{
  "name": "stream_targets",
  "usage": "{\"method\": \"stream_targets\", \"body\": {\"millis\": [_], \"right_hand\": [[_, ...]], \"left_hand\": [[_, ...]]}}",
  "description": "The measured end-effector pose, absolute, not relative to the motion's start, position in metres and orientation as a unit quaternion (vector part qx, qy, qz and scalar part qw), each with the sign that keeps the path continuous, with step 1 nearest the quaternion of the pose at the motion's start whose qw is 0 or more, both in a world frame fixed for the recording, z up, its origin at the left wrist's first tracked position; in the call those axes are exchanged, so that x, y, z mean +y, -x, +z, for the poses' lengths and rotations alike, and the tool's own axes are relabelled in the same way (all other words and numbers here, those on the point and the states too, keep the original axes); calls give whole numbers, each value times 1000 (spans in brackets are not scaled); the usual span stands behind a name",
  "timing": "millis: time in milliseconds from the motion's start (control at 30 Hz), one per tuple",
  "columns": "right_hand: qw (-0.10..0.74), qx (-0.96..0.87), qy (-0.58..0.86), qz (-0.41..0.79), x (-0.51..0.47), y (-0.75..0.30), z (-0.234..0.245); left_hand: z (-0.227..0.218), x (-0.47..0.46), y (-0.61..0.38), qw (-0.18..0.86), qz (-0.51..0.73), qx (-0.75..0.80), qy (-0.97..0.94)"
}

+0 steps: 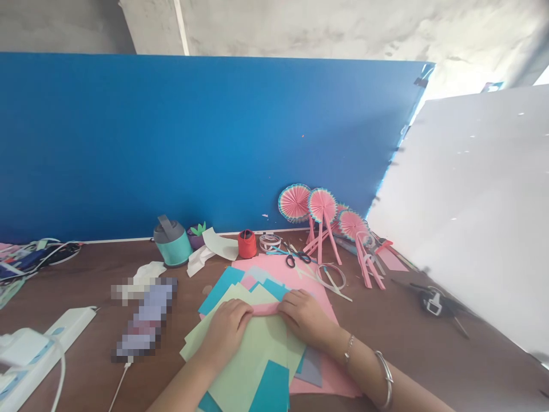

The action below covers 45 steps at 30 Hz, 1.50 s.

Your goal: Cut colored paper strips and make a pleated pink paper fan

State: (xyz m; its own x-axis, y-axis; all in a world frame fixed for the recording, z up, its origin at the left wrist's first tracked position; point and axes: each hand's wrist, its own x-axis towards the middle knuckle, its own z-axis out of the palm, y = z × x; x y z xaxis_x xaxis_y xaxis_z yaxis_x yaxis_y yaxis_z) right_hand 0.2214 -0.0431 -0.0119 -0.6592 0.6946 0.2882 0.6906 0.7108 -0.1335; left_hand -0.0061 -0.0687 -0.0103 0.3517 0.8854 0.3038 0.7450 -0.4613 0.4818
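A narrow pink paper strip [265, 309] runs crosswise between my hands, apparently folded. My left hand [228, 329] grips its left end, fingers curled and thumb side toward the middle. Its right end is in my right hand [305, 316], fingers closed over it; the fingertips of both hands are partly hidden. Beneath both hands lie overlapping light green sheets [249, 366], with teal paper [271, 389] showing among them. A large pink sheet [338, 383] spreads under the pile. Black-handled scissors [295, 259] rest beyond it, near several white and blue paper strips.
Several pink pleated paper fans [323, 206] with stick handles lean by the blue partition [193, 143]. A teal container [174, 250], a red container [247, 245] and tape rolls [270, 242] stand at the back. Left is a power strip [51, 343]; a dark tool [433, 302] lies right.
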Motion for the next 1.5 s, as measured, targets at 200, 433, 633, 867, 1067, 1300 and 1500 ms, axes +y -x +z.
{"method": "stream_targets", "body": {"millis": [200, 433, 633, 867, 1067, 1300, 1500], "right_hand": [[231, -862, 433, 131, -36, -222, -12], [254, -808, 491, 205, -34, -223, -11], [242, -806, 505, 189, -32, -221, -11], [230, -803, 514, 196, -26, -222, -14], [223, -800, 519, 203, -28, -220, -7], [221, -799, 521, 205, -28, -219, -6], [220, -807, 514, 192, -27, -220, -10]], "left_hand": [[-4, -61, 9, 205, 279, 545, -764], [-3, -58, 8, 207, 256, 574, -750], [-10, -56, 9, 196, 255, 579, -750], [-7, -54, 5, 167, 215, 601, -751], [-4, -55, 2, 153, 195, 616, -747], [-2, -55, 2, 135, 178, 619, -753], [-5, -54, 2, 112, 160, 615, -764]]}}
